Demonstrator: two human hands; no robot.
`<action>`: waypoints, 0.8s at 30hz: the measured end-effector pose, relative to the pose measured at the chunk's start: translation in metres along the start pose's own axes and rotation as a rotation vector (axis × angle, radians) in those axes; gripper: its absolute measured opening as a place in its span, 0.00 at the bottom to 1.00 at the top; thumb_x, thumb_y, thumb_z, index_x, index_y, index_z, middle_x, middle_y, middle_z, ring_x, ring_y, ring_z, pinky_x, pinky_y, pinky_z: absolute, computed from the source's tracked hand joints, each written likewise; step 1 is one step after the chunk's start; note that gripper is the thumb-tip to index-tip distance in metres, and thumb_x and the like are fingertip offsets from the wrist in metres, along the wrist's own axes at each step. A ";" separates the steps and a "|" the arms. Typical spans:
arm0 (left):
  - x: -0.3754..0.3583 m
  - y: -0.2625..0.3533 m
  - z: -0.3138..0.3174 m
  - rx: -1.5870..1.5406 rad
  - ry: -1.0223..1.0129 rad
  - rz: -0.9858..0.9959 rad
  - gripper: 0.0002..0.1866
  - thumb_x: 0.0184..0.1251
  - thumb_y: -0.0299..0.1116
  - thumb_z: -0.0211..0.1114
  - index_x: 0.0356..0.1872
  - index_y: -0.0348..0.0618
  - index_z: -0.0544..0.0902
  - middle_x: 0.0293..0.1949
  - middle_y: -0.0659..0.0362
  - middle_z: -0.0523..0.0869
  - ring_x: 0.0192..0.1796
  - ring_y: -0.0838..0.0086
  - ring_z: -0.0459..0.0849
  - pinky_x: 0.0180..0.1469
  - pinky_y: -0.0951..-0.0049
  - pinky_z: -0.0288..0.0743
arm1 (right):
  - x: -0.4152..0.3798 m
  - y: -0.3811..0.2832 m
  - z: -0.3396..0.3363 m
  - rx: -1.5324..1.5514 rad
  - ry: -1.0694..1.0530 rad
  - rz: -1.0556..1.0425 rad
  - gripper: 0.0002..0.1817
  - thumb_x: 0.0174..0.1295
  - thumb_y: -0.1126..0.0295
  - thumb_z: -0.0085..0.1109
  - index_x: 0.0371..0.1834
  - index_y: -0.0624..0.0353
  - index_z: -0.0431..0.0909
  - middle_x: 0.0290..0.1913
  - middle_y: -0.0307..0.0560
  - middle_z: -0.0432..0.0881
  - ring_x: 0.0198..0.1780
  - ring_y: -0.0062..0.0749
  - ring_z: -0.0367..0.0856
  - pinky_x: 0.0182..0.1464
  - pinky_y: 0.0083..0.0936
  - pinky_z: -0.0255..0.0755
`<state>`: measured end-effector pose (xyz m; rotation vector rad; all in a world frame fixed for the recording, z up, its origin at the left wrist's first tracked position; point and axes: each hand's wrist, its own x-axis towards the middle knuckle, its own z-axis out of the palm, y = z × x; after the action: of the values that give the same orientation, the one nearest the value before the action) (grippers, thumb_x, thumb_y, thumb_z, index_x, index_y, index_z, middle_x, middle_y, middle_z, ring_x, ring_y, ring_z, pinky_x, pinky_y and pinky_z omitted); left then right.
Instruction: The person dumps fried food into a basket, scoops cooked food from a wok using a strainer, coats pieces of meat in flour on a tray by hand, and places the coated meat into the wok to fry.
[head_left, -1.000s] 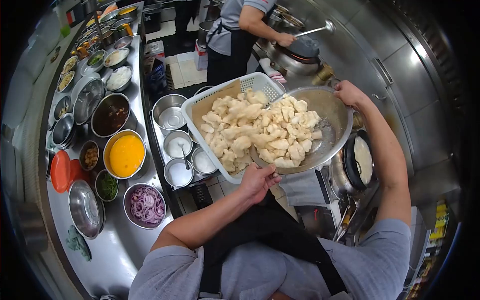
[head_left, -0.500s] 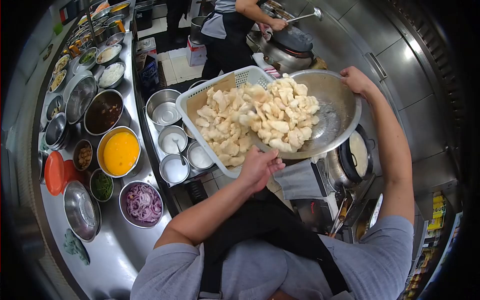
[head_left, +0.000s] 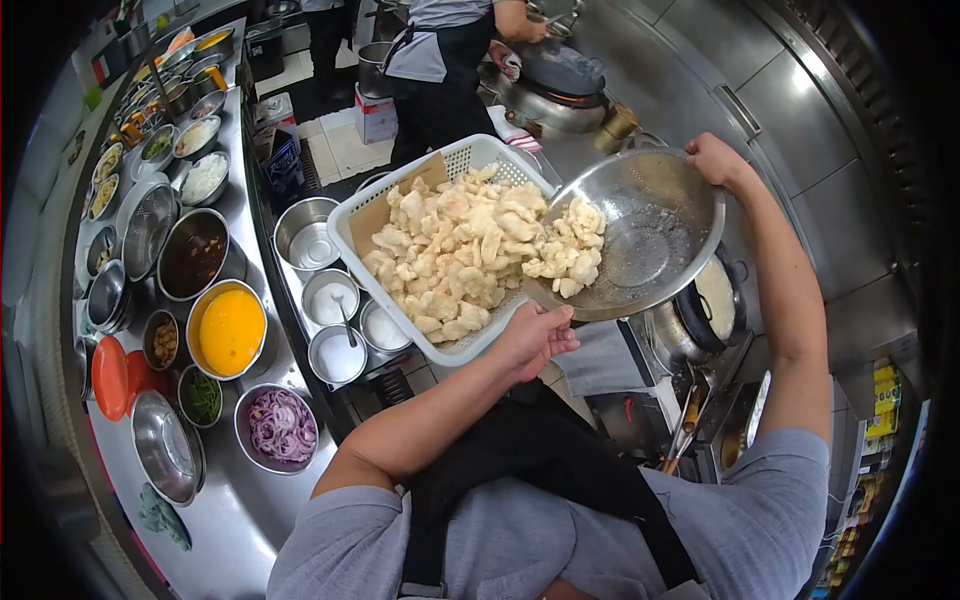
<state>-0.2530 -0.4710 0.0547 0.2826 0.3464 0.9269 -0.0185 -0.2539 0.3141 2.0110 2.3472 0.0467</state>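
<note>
A wide steel bowl [head_left: 665, 235] is tilted over the right side of a white perforated basket [head_left: 345, 235]. Pale, coated food pieces [head_left: 450, 250] are heaped in the basket, over a brown liner, and a smaller clump lies at the bowl's lower left. My right hand [head_left: 715, 160] grips the bowl's far right rim. At the near left rim, my left hand [head_left: 537, 342] holds the bowl with thumb and fingers, close to the basket's near corner.
On the left, a steel counter [head_left: 235, 500] carries bowls of yellow liquid [head_left: 228, 333], sliced onion [head_left: 283, 428] and dark sauce [head_left: 193, 255]. White-filled pots [head_left: 337, 357] stand beside the basket. A co-worker [head_left: 440, 80] is at a wok [head_left: 560, 85] ahead. Another pan [head_left: 715, 300] sits at right.
Most pieces have slid from the bowl leftward into the basket, whose heap is larger. The bowl shows more bare metal. The view has shifted slightly, and the co-worker's ladle has moved.
</note>
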 end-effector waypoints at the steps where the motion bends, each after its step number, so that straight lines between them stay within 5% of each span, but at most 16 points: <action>1: 0.000 0.001 0.004 0.025 -0.009 -0.003 0.07 0.68 0.32 0.60 0.40 0.43 0.73 0.32 0.63 0.78 0.32 0.77 0.79 0.36 0.72 0.80 | -0.003 0.001 -0.004 0.002 0.001 0.006 0.12 0.48 0.75 0.54 0.33 0.73 0.80 0.25 0.61 0.79 0.32 0.40 0.82 0.38 0.35 0.73; 8: -0.019 0.030 0.033 0.079 -0.022 0.121 0.07 0.68 0.31 0.61 0.40 0.43 0.73 0.31 0.64 0.77 0.31 0.78 0.78 0.36 0.73 0.80 | -0.013 -0.002 -0.052 0.034 0.102 -0.012 0.18 0.52 0.72 0.56 0.45 0.71 0.79 0.35 0.54 0.84 0.38 0.35 0.82 0.43 0.31 0.73; 10: -0.030 0.040 0.043 0.113 -0.003 0.253 0.06 0.68 0.32 0.60 0.39 0.43 0.73 0.30 0.64 0.76 0.31 0.78 0.78 0.37 0.71 0.80 | -0.020 -0.017 -0.061 0.266 0.115 -0.058 0.18 0.53 0.71 0.56 0.46 0.71 0.79 0.35 0.54 0.84 0.37 0.36 0.82 0.45 0.30 0.73; 15: 0.005 0.002 0.020 0.048 -0.020 0.004 0.05 0.69 0.33 0.57 0.37 0.44 0.74 0.29 0.64 0.75 0.31 0.75 0.78 0.38 0.67 0.80 | -0.002 -0.019 -0.036 -0.050 0.092 -0.005 0.11 0.47 0.75 0.51 0.30 0.70 0.81 0.25 0.66 0.79 0.29 0.48 0.81 0.36 0.39 0.73; 24: 0.011 0.001 0.029 0.133 0.013 0.028 0.06 0.71 0.33 0.55 0.43 0.44 0.72 0.31 0.63 0.77 0.32 0.76 0.79 0.37 0.69 0.81 | -0.030 0.040 -0.014 0.093 0.119 0.014 0.13 0.52 0.73 0.56 0.38 0.70 0.81 0.32 0.63 0.82 0.36 0.44 0.83 0.44 0.35 0.73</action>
<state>-0.2355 -0.4642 0.0798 0.4039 0.4178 0.9349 0.0251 -0.2772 0.3309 2.1230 2.4503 0.0605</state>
